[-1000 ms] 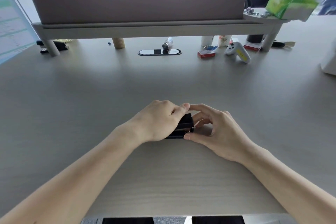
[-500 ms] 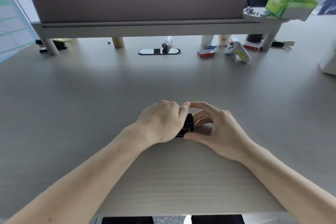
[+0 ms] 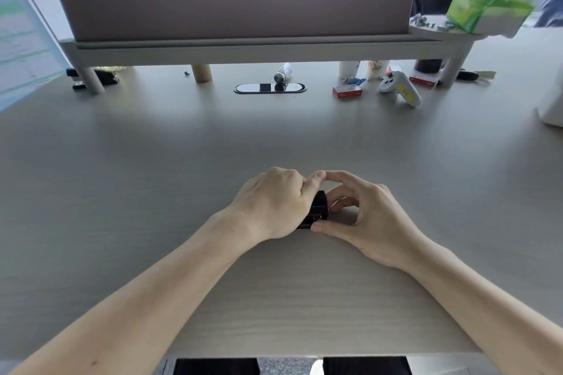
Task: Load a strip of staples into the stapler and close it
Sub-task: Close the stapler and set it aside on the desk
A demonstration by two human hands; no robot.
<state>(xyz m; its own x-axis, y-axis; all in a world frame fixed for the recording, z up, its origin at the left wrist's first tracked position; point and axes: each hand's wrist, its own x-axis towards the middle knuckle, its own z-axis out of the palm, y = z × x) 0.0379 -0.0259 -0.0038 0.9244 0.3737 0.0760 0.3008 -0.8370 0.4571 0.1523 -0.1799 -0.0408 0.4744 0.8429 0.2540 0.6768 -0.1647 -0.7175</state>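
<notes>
A small black stapler (image 3: 318, 209) rests on the pale wooden desk (image 3: 152, 176) in the middle of the view. My left hand (image 3: 274, 202) lies over it from the left and covers most of its body. My right hand (image 3: 365, 216) meets its right end, thumb at the lower front corner and index finger arched over the top, touching my left index fingertip. Only the stapler's right end shows. No strip of staples can be seen.
At the back stands a monitor riser (image 3: 259, 46). Beneath and near it lie a red staple box (image 3: 347, 91), a white and yellow handheld device (image 3: 400, 88), a small bottle (image 3: 282, 72) and a cable grommet (image 3: 270, 88). A green tissue pack (image 3: 487, 6) sits on the riser's right end.
My left hand has slid further right over the stapler, hiding more of it. The stapler's visible end now looks shorter and more upright. My right hand stayed in place.
</notes>
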